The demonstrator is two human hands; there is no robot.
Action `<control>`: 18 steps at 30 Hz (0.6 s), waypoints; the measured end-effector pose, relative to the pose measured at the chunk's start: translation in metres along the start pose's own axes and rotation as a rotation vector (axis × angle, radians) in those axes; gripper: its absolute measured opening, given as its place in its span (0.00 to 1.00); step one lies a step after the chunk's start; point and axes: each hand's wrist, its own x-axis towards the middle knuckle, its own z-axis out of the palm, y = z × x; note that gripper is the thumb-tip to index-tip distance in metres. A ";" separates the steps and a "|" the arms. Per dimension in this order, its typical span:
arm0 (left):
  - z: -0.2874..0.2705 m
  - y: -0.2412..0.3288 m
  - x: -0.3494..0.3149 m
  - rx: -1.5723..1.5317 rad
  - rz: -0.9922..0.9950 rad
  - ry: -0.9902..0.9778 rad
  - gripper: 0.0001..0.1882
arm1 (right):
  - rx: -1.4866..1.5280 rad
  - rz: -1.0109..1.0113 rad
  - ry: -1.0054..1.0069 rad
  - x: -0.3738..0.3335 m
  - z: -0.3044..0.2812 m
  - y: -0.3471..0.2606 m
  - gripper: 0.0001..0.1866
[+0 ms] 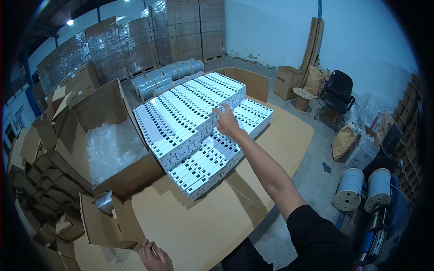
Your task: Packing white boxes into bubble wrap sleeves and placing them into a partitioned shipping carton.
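Head camera: main thing is a two-tier stack of slim white boxes with dark square marks (pixel 190 113), centre of frame, on a tan cardboard-covered work surface (pixel 194 230). Bare right hand (pixel 227 121) sits at the right edge of the upper tier, index finger and thumb spread, nothing gripped; can't tell if the fingertips touch.

Likely risks, my read:
- Sideways push at that edge could slide upper boxes down the step onto the lower tier (pixel 205 167). Cause: no visible strap or stop there.
- Right forearm (pixel 266 174) reaches past the lower tier's right end; a low elbow swing could knock rows out of line.
- Large open brown cardboard box (pixel 131 174), left of centre, stands right by the stack's left side. Bump it, stack may shift.

Bare left hand (pixel 155 256), bottom of frame, fingers loosely curled beside a small open brown carton (pixel 97 228), lower left. Can't tell if it's gripping the carton's edge. If it is, a careless tug could tip out the shiny silver roll (pixel 104 203) inside.
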 end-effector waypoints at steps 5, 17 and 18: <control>0.001 0.005 0.000 0.028 -0.006 0.013 0.14 | 0.062 -0.019 0.124 -0.009 0.003 0.015 0.27; -0.001 0.010 -0.002 0.025 0.014 0.007 0.14 | 0.132 -0.045 0.128 0.004 0.015 0.021 0.26; -0.001 0.008 -0.003 0.026 0.023 0.010 0.15 | 0.137 -0.047 0.125 0.006 0.014 0.020 0.26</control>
